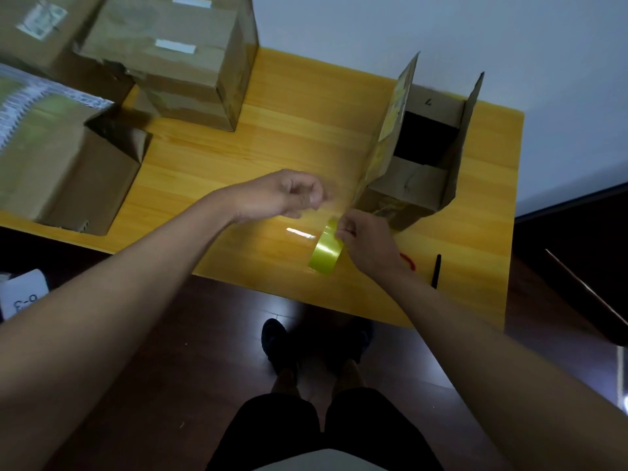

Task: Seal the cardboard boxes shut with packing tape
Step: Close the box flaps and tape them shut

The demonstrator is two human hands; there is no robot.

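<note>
An open cardboard box (pixel 404 188) stands at the right of the yellow table (pixel 289 110), its two long flaps upright. Just in front of it my right hand (pixel 367 244) grips a yellowish roll of packing tape (pixel 326 251) held on edge above the table. My left hand (pixel 285 195) is to the left of the roll, fingers curled, pinching what looks like the end of a clear strip of tape (pixel 319 219) pulled out from the roll. The strip itself is barely visible.
A closed box (pixel 68 171) sits at the table's left edge. Two stacked taped boxes (pixel 176 62) stand at the back left. A black pen-like tool (pixel 436 270) and a red object (pixel 409 260) lie near the front right. Dark floor and my feet below.
</note>
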